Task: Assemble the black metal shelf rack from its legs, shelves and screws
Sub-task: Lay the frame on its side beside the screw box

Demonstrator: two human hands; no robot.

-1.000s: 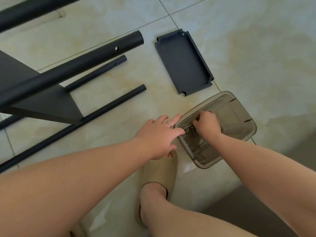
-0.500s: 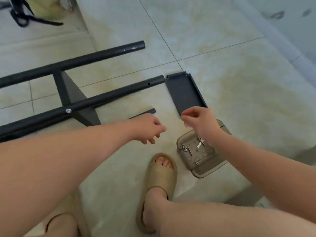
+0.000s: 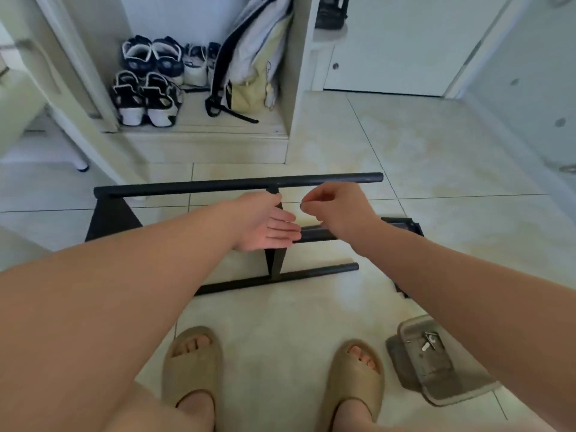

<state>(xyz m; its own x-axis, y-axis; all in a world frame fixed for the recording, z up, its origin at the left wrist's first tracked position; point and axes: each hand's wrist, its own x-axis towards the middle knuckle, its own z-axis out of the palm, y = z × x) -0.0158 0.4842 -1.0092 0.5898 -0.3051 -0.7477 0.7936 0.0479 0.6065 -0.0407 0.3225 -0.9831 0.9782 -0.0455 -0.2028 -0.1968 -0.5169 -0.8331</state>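
The partly built black rack lies on its side on the tiled floor: a far leg tube (image 3: 237,183), a near leg tube (image 3: 280,277), a shelf panel (image 3: 109,218) at the left and a second panel (image 3: 274,261) edge-on in the middle. My left hand (image 3: 265,226) hovers open, palm up, over the middle panel. Just right of it my right hand (image 3: 336,210) pinches a small screw between thumb and forefinger; the screw barely shows. A loose black shelf (image 3: 405,224) peeks out behind my right forearm. The grey parts tray (image 3: 442,391) holds several screws (image 3: 428,341) at lower right.
My feet in tan slides (image 3: 193,366) stand just in front of the rack. Beyond it an open cabinet holds sneakers (image 3: 146,85) and a backpack (image 3: 252,57). A white door (image 3: 389,42) is at back right, and a white furniture leg (image 3: 81,165) at left.
The view rose from the tray to the whole rack. Both hands left the tray and moved up over the rack; the right one came away pinching a screw, the left one turned palm up.
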